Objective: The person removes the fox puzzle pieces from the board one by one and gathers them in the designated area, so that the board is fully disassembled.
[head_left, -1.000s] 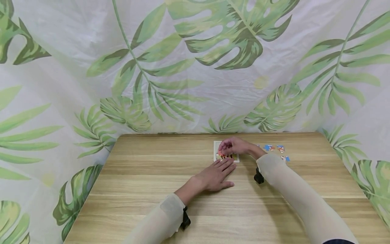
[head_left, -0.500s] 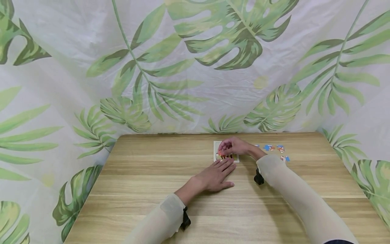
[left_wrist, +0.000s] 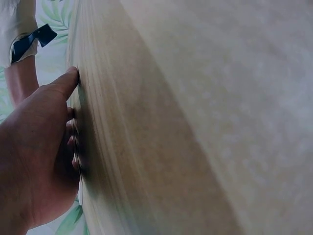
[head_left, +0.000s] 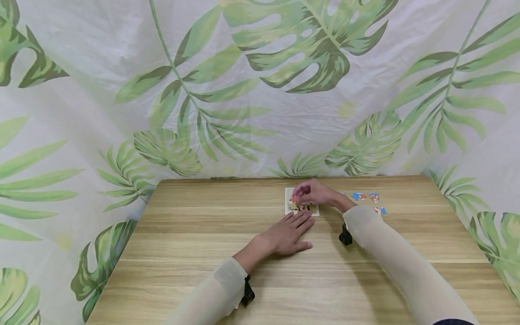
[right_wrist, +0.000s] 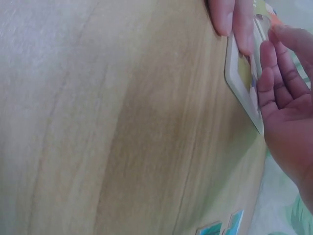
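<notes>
Left hand [head_left: 287, 234]: flat and wide, fingers straight, thumb set off to the side, gripping nothing. I see its fingertips resting on the near edge of the board [head_left: 286, 203], the rest of it low over the table [head_left: 183, 243]. Left wrist view gives me the thumb tip down at the wood; the other fingers are mostly dark there.

Right hand [head_left: 314, 193]: narrow, thumb and index fingertip pinching an orange piece [head_left: 294, 199] over the left half of the board. The other fingers are curled toward the palm. I can't tell from here whether that piece touches the board or hangs just above it.

Board lies flat near the far edge of the table, pale rim, picture inside partly covered by both hands. Right wrist view has its near corner clear, with 2 left fingertips on the rim side.

Loose pieces to the right of the board: 2 side by side [head_left: 365, 197] in blue, orange and white, 1 nearer piece [head_left: 380, 211] by the right sleeve [head_left: 398, 253], plus a blue bit [head_left: 343, 194] partly hidden behind the right wrist. Leaf-print cloth [head_left: 243, 135] stands behind the table.
</notes>
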Motion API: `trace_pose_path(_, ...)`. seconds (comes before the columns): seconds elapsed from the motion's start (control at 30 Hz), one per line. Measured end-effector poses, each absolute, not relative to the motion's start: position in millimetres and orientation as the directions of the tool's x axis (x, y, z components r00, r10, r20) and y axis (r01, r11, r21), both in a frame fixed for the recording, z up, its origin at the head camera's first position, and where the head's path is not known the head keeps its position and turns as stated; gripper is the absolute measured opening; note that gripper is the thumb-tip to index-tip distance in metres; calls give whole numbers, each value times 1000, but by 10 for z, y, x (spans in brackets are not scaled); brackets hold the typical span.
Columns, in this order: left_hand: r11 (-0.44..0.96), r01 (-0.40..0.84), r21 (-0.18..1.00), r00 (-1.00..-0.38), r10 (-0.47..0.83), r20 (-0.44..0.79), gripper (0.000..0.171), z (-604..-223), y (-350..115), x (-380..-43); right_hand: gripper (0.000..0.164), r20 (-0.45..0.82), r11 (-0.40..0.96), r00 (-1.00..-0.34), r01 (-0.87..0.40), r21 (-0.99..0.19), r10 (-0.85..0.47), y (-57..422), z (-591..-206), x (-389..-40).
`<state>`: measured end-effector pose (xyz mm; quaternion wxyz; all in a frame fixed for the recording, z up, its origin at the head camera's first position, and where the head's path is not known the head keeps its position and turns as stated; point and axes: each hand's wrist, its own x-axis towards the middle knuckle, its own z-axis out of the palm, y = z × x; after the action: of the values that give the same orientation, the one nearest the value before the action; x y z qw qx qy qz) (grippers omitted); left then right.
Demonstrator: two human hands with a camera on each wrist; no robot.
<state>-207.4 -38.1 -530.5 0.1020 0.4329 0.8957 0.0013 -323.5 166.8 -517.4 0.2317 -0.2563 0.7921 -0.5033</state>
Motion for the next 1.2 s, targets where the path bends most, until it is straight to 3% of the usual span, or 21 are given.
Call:
trace_pose_path(0.4, 620, 780, 88, -600, 780, -177, 77, -5308, -378, -2079, 23, -65, 297, -813, -136, -945, -578, 1805, -5097, -3199)
trace_pose_path(1.2, 624, 776, 89, -607, 778, -166, 77, -5332, -367, -2074, 20, -77, 388, -835, -170, -906, -545, 2328, -4897, -2942)
